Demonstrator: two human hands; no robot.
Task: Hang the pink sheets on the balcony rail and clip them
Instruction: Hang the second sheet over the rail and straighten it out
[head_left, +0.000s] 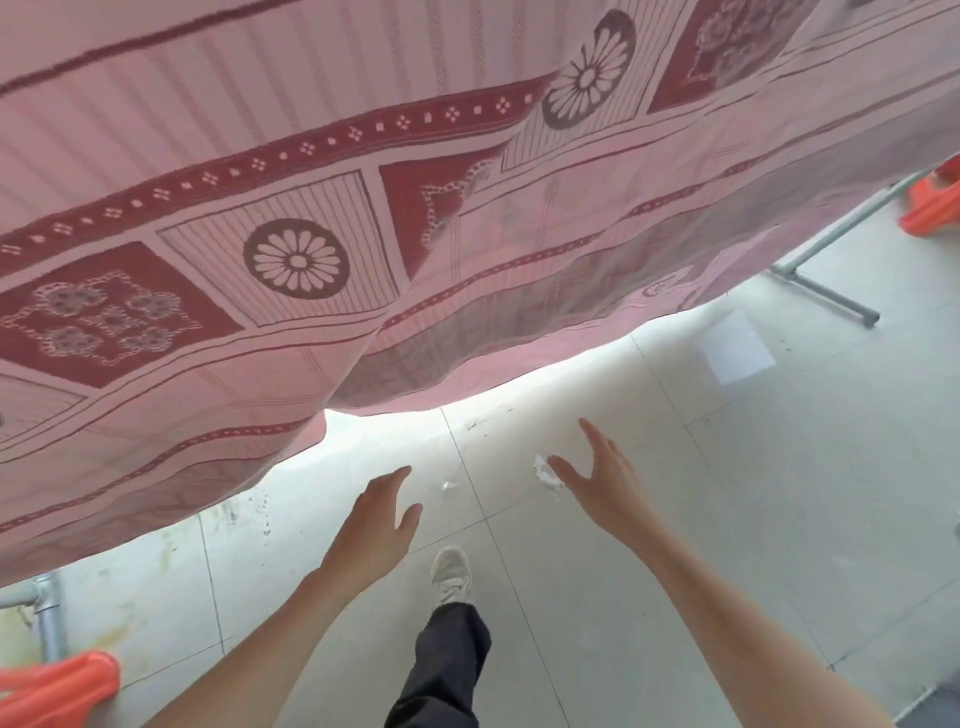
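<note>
Pink sheet (311, 234) hung draped above the tiled floor (675, 493), my left hand (376, 525) and right hand (605, 483) both spread and holding nothing just below its hem, orange clips (57, 686) lower left of it

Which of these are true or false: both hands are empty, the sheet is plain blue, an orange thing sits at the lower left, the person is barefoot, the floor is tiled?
1. Both hands are empty. True: the left hand and right hand are open, holding nothing.
2. The sheet is plain blue. False: it is pink with dark red patterns.
3. An orange thing sits at the lower left. True.
4. The person is barefoot. False: a pale shoe shows.
5. The floor is tiled. True.
</note>
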